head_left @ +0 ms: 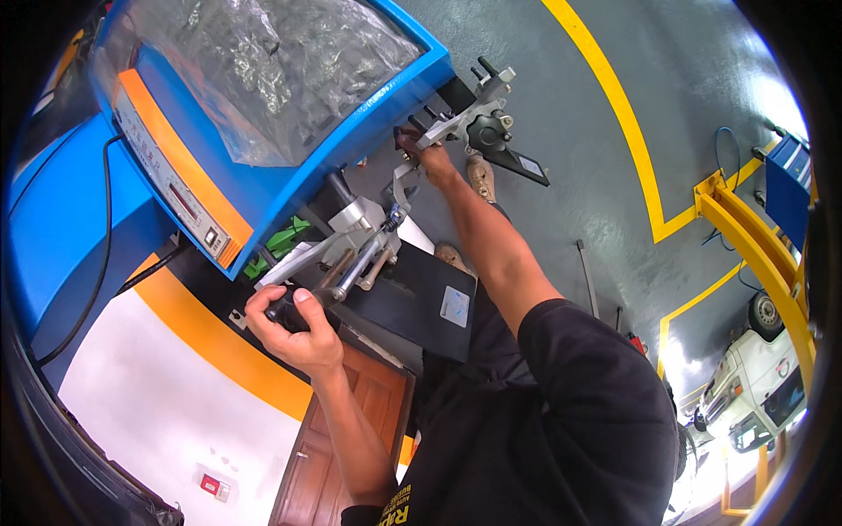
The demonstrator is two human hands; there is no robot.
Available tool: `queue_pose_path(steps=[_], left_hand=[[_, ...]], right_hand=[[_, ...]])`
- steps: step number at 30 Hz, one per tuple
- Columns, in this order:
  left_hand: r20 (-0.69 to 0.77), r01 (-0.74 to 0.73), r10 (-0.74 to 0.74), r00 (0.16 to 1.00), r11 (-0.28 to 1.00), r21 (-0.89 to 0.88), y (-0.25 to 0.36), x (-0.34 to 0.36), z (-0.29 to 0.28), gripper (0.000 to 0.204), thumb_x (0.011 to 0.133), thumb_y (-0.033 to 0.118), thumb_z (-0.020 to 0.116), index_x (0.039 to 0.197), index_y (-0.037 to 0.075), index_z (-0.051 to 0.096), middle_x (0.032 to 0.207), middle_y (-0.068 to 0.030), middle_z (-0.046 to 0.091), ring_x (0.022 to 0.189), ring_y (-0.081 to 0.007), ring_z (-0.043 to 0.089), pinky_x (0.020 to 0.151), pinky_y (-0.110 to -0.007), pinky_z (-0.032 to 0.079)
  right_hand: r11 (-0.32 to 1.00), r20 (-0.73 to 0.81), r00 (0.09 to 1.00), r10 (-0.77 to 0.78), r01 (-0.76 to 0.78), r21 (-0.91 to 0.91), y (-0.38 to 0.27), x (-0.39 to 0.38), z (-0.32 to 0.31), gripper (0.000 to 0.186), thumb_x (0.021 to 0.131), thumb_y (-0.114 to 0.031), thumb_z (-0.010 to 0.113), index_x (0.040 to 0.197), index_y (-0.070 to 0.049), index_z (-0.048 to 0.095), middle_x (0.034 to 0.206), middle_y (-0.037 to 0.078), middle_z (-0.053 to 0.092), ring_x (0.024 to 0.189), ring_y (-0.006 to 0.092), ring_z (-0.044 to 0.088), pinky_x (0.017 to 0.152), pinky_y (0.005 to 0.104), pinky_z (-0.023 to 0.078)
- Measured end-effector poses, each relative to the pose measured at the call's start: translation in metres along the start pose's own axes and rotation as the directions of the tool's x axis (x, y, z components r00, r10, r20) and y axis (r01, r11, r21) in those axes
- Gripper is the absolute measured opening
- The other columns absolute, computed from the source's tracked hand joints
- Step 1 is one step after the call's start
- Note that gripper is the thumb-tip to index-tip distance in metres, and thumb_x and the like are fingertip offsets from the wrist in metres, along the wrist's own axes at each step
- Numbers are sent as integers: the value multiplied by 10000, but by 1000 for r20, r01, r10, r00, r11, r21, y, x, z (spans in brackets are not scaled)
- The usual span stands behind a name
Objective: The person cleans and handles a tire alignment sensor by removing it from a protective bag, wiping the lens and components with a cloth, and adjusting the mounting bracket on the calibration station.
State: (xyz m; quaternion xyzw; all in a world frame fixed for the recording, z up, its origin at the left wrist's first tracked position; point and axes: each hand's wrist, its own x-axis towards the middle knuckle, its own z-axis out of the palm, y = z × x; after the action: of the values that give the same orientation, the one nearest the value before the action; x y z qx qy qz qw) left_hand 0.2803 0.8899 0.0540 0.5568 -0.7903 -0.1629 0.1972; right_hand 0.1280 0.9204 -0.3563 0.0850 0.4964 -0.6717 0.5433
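My left hand (303, 337) is wrapped around a black cylindrical handle (279, 310) at the near end of a silver metal clamp (360, 219). A flat black panel (421, 302) with a pale label hangs below that clamp. Stretched farther out, my right hand (431, 165) is closed beside a second metal clamp (456, 128). Its fingers are in shadow and partly hidden, so what they grip is unclear. This second clamp carries a round black knob (485, 133) and a narrow black panel (519, 165). Both clamps are at the side of a blue machine cabinet (351, 123).
Crumpled clear plastic (281, 70) covers the cabinet top, beside an orange-edged control panel (171, 180). Black cables (107, 237) run down its left side. A wooden door (338, 438) is near my left forearm. Yellow floor lines (614, 96), a yellow frame (763, 237) and a white vehicle (754, 377) are at right.
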Motion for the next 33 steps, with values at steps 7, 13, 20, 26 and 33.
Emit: queue_pose_path(steps=[7,13,20,26,33], left_hand=[[-56,96,-95,994,995,10,11,2,7,247,935,200,688,1033,16,555,1001,-126,582,945,-291,563,891,-423,453],[-95,134,-130,987,990,37,11,-3,8,265,951,221,692,1038,11,555,966,-116,574,896,-268,567,827,-409,465],[-127,204,-206,970,979,-26,20,-8,12,266,956,242,694,1021,23,557,945,-109,564,834,-258,582,743,-400,473],[-160,41,-29,987,996,73,10,-19,11,210,1002,167,664,1066,-4,560,974,-120,604,852,-213,603,753,-352,509],[-93,-251,248,964,968,-26,-6,-29,0,272,919,214,734,1053,28,588,1056,-142,618,1016,-321,593,943,-441,458]], right_hand=[[983,259,965,39,10,-184,4,2,-29,398,1005,-239,727,1366,-77,687,1134,24,718,1050,130,643,941,313,501],[966,270,963,-29,96,-238,-2,-20,-22,312,1033,-240,645,1299,-93,719,1161,51,719,1081,157,640,952,349,501],[900,-139,973,-183,109,-422,-3,-20,31,316,1074,-306,570,1205,-71,735,1155,108,723,1073,215,659,959,381,504],[896,32,956,-293,286,-341,9,-15,12,341,1085,-291,540,1289,-67,697,1147,113,718,1062,191,634,949,356,485],[773,-226,901,-371,165,-612,-45,-138,2,343,1048,-259,591,1264,-9,681,1180,173,710,1066,357,693,969,431,529]])
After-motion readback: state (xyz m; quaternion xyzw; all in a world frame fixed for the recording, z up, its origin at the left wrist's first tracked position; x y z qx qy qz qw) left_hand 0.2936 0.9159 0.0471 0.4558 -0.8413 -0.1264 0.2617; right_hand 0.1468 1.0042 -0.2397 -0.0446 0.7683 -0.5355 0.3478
